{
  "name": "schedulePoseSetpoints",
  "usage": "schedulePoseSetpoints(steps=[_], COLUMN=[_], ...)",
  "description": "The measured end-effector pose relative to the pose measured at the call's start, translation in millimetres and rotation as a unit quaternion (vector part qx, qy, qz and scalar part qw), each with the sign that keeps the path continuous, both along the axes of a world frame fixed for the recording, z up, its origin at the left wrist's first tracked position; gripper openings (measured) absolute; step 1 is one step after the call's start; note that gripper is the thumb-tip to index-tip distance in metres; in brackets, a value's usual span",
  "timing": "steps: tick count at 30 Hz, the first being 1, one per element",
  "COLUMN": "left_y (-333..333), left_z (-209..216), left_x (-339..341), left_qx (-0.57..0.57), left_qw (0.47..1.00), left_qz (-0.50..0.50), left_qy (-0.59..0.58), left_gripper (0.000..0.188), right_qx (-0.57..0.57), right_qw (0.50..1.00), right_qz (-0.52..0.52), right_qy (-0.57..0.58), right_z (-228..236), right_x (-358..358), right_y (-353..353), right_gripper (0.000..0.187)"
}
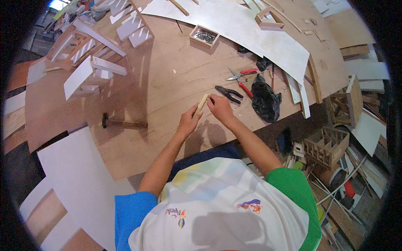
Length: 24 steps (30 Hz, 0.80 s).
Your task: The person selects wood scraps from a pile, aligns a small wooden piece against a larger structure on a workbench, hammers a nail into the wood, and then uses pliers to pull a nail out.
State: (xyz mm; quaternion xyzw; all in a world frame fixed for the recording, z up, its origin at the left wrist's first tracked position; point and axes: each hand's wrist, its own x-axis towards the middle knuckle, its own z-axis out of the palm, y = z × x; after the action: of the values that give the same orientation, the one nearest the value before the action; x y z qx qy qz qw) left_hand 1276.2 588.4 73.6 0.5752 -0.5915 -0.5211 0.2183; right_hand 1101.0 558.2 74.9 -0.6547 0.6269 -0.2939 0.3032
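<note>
Over the near edge of the table, my left hand (189,123) is closed around a short, pale wooden strip (203,103), which slants up and away from me. My right hand (220,108) is beside the strip's upper end with its fingers pinched together. Whatever may be between those fingers is too small to see. Just right of my hands lie black-handled pliers (229,94) and red-handled snips (241,77) with their blades apart. A crumpled black plastic bag (266,99) sits to the right of these tools.
A hammer (125,124) lies on the table (167,92) at left. Farther off stands a small wooden box (204,36) of metal fasteners. White-panelled wooden pieces (90,75) stand at upper left; a large white sheet (251,37) covers the far side. Wood scraps and a slatted crate (326,146) are at right.
</note>
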Motion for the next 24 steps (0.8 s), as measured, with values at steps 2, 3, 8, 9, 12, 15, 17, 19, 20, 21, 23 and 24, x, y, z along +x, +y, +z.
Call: schedulePoseSetpoints(steps=[2, 3, 8, 9, 12, 15, 17, 19, 20, 21, 23, 24], left_y=[1.0, -2.2, -18.0, -21.9, -25.4, -25.8, -27.8, -29.9, -31.0, -29.6, -27.3, -28.7], left_z=[-11.5, -13.8, -19.9, -18.6, -27.2, -59.6, -61.1, -56.8, -53.7, -61.2, -79.8, -77.2], left_x=[-4.4, -7.7, -17.2, -19.3, -17.5, -2.4, 0.2, 0.3, 2.1, 6.4, 15.3, 15.2], left_qx=[-0.003, 0.019, 0.112, 0.134, 0.138, 0.054, 0.057, 0.060, 0.061, 0.036, -0.015, -0.003], left_qw=[1.000, 0.999, 0.990, 0.987, 0.984, 0.991, 0.988, 0.987, 0.986, 0.988, 0.989, 0.990], left_qz=[0.007, 0.022, 0.009, 0.021, 0.038, 0.022, 0.013, 0.045, 0.064, 0.076, 0.102, 0.101], left_qy=[-0.011, -0.016, -0.083, -0.092, -0.106, -0.117, -0.145, -0.142, -0.141, -0.129, -0.105, -0.094], left_gripper=[0.041, 0.040, 0.043, 0.044, 0.046, 0.044, 0.044, 0.042, 0.042, 0.040, 0.039, 0.038], right_qx=[0.002, 0.001, -0.023, -0.002, -0.021, -0.019, 0.001, 0.018, 0.025, 0.032, 0.024, 0.007], right_qw=[0.998, 0.997, 0.990, 0.988, 0.989, 0.983, 0.980, 0.981, 0.979, 0.977, 0.973, 0.972], right_qz=[0.016, 0.021, -0.031, -0.020, -0.063, -0.075, -0.058, -0.036, -0.023, -0.010, 0.011, 0.018], right_qy=[-0.053, -0.078, 0.138, 0.152, 0.132, 0.165, 0.190, 0.191, 0.201, 0.212, 0.229, 0.236], right_z=[-8.7, -17.0, -66.2, -73.0, -85.6, -76.5, -66.0, -59.8, -57.4, -54.8, -51.7, -53.9], right_x=[-21.3, -36.3, -107.7, -115.7, -131.5, -147.2, -153.0, -154.8, -152.2, -148.6, -139.9, -135.0], right_y=[-5.8, -9.2, -21.2, -18.1, -16.7, -25.8, -29.7, -31.4, -31.2, -27.8, -20.1, -13.6], right_gripper=[0.026, 0.026, 0.028, 0.029, 0.030, 0.029, 0.031, 0.034, 0.037, 0.040, 0.044, 0.046])
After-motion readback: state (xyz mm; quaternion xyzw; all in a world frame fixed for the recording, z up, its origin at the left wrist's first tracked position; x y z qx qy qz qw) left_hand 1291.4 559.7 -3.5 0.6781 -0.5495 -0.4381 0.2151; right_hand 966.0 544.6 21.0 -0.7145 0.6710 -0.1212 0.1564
